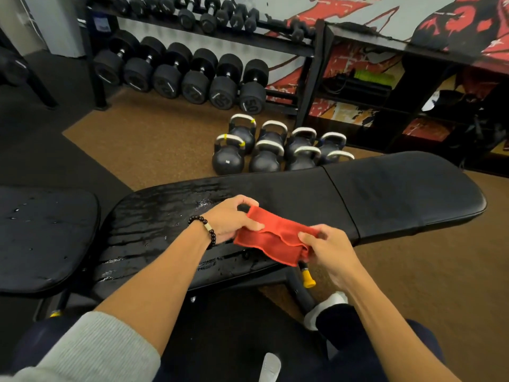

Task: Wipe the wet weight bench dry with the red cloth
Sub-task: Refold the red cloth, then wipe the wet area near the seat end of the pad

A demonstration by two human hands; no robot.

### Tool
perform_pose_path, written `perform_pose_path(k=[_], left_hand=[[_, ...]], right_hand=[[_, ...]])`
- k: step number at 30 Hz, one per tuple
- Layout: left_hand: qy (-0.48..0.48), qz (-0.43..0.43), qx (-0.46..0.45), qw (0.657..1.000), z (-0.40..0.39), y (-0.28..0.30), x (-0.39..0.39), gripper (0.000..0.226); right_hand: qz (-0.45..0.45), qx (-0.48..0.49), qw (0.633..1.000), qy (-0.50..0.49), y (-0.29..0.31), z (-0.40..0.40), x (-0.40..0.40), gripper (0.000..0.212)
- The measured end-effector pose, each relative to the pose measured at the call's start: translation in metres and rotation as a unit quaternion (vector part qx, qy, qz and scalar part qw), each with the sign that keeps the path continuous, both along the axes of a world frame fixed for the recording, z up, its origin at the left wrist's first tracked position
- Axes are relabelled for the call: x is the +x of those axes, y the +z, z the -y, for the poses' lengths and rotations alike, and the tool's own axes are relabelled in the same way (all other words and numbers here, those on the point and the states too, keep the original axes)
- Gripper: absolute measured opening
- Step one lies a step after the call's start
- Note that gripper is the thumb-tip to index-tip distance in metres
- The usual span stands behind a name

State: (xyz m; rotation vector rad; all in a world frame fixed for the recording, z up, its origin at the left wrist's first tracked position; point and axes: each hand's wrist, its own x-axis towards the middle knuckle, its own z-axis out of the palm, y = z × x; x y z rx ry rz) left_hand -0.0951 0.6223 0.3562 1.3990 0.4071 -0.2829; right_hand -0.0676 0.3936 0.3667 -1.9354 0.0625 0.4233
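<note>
The black weight bench (385, 197) runs across the middle of the view; its left half is streaked with water, its right half looks dry. A separate black seat pad (46, 232) at the left carries scattered drops. I hold a folded red cloth (272, 241) just above the bench's near edge. My left hand (234, 219), with a dark bead bracelet on the wrist, pinches the cloth's left end. My right hand (327, 246) pinches its right end.
Several kettlebells (264, 158) stand on the brown floor behind the bench. A dumbbell rack (192, 70) lines the back wall, with black shelving (385, 86) to its right. A yellow adjustment knob (308, 279) sticks out under the bench. My legs are below.
</note>
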Motion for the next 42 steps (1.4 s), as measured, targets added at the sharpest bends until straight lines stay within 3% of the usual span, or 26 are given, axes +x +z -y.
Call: perform_pose_path(k=[3, 5, 7, 10, 14, 16, 19, 22, 26, 30, 32, 35, 37, 42], left_hand=[[0.023, 0.082, 0.215, 0.973, 0.012, -0.003, 0.023, 0.028], [0.029, 0.146, 0.223, 0.964, 0.024, 0.003, 0.04, 0.02], [0.006, 0.176, 0.25, 0.952, 0.032, 0.005, 0.053, 0.014], [0.042, 0.171, 0.312, 0.933, 0.029, -0.003, 0.053, 0.013], [0.103, 0.135, 0.349, 0.922, 0.012, -0.014, 0.036, 0.01], [0.098, 0.122, 0.375, 0.914, 0.005, -0.02, 0.028, 0.013], [0.091, 0.096, 0.402, 0.906, -0.005, -0.029, 0.016, 0.016], [0.088, 0.083, 0.422, 0.899, -0.017, -0.036, 0.003, 0.017], [0.095, 0.067, 0.434, 0.893, -0.028, -0.044, -0.008, 0.013], [0.034, 0.036, 0.455, 0.889, -0.03, -0.052, -0.017, 0.009], [0.002, 0.007, 0.474, 0.88, -0.033, -0.054, -0.02, 0.025], [-0.066, -0.037, 0.474, 0.877, -0.038, -0.053, -0.026, 0.05], [-0.12, -0.059, 0.475, 0.87, -0.041, -0.053, -0.028, 0.065], [-0.166, -0.06, 0.48, 0.859, -0.051, -0.061, -0.027, 0.076]], right_hand=[[-0.026, 0.022, 0.999, -0.032, 0.0, 0.01, -0.01, 0.013], [-0.002, -0.016, 0.999, -0.032, 0.0, 0.017, -0.012, 0.026], [0.054, -0.157, 0.986, 0.009, 0.0, 0.025, -0.01, 0.038], [0.169, -0.374, 0.91, 0.062, -0.005, 0.029, -0.003, 0.043], [0.367, -0.33, 0.861, 0.126, -0.013, -0.017, 0.015, 0.024], [0.388, -0.324, 0.843, 0.184, -0.027, -0.043, 0.028, 0.019], [0.349, -0.403, 0.802, 0.268, -0.058, -0.055, 0.041, 0.051], [0.394, -0.456, 0.75, 0.273, -0.078, -0.034, 0.028, 0.055], [0.39, -0.478, 0.753, 0.228, -0.072, -0.011, 0.043, 0.049], [0.381, -0.487, 0.769, 0.16, -0.073, -0.066, 0.042, 0.05], [0.404, -0.459, 0.756, 0.234, -0.086, -0.082, 0.012, 0.052], [0.436, -0.438, 0.696, 0.365, -0.085, -0.053, -0.002, 0.049], [0.439, -0.452, 0.683, 0.368, -0.073, -0.029, 0.02, 0.049], [0.327, -0.488, 0.787, 0.191, -0.069, -0.059, 0.055, 0.055]])
